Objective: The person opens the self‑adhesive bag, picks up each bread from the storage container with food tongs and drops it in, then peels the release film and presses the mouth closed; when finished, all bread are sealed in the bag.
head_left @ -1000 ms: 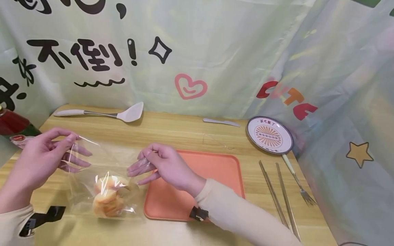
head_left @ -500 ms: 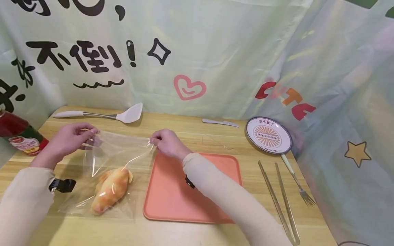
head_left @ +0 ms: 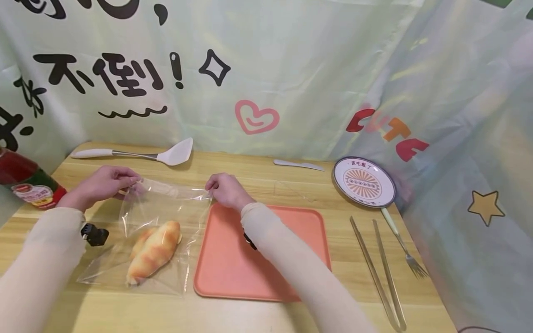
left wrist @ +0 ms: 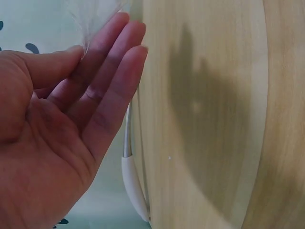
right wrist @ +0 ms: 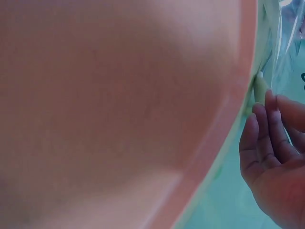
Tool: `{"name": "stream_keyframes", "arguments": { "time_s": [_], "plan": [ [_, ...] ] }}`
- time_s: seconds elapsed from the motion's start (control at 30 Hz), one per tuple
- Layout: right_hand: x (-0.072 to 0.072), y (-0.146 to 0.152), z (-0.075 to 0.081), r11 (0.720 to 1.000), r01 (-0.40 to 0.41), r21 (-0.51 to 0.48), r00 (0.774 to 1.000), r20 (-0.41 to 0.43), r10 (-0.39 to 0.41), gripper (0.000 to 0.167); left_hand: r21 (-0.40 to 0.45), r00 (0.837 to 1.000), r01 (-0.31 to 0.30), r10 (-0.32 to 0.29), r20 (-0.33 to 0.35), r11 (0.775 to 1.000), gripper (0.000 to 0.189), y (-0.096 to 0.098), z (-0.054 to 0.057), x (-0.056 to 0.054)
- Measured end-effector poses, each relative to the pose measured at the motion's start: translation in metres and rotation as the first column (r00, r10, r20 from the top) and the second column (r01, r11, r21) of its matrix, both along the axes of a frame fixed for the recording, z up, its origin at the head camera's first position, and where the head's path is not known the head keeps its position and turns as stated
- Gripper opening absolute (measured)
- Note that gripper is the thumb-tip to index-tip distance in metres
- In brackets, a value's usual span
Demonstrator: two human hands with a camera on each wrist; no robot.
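A clear plastic bag (head_left: 166,210) lies on the table with a bread roll (head_left: 156,252) inside it, browned on top and slanting. A second piece of bread seems to peek out behind the roll. My left hand (head_left: 104,185) pinches the bag's upper left corner between thumb and forefinger; in the left wrist view the other fingers of that hand (left wrist: 62,124) stay extended. At the upper right corner, my right hand (head_left: 228,190) pinches the bag's edge. The top edge stretches between both hands. In the right wrist view, my right hand (right wrist: 281,162) shows at the right border.
An orange tray (head_left: 262,259) sits right of the bag, under my right forearm. Tongs (head_left: 385,273), a fork (head_left: 404,249) and a patterned plate (head_left: 364,182) lie farther right. Behind are a white spatula (head_left: 175,152) and a knife (head_left: 298,164). A red bottle (head_left: 31,180) stands left.
Both hands have moved up and away from me, to the bag's top corners. The bag now lies flatter with its top edge stretched, and the bread has turned to a slant.
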State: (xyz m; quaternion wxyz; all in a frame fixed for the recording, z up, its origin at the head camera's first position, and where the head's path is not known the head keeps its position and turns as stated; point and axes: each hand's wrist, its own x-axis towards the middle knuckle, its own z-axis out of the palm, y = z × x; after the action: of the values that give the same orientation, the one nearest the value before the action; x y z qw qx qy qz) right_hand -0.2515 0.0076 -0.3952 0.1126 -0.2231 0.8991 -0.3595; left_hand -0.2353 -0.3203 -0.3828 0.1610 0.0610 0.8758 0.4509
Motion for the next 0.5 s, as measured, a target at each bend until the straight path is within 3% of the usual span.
{"name": "stream_keyframes", "arguments": {
  "time_s": [0.23,0.5],
  "plan": [
    [-0.0013,-0.0054,-0.0073,1.000,0.029,0.001,0.999,0.018,-0.029,0.012,-0.036,0.999,-0.006,0.007,0.046,0.999,0.037,-0.0046,-0.0084,-0.0034],
    [-0.0023,-0.0012,-0.0106,0.999,0.030,0.011,0.999,0.029,-0.031,0.015,-0.090,0.999,0.003,0.001,0.043,0.996,0.045,-0.0018,-0.0084,-0.0019]
  ]
}}
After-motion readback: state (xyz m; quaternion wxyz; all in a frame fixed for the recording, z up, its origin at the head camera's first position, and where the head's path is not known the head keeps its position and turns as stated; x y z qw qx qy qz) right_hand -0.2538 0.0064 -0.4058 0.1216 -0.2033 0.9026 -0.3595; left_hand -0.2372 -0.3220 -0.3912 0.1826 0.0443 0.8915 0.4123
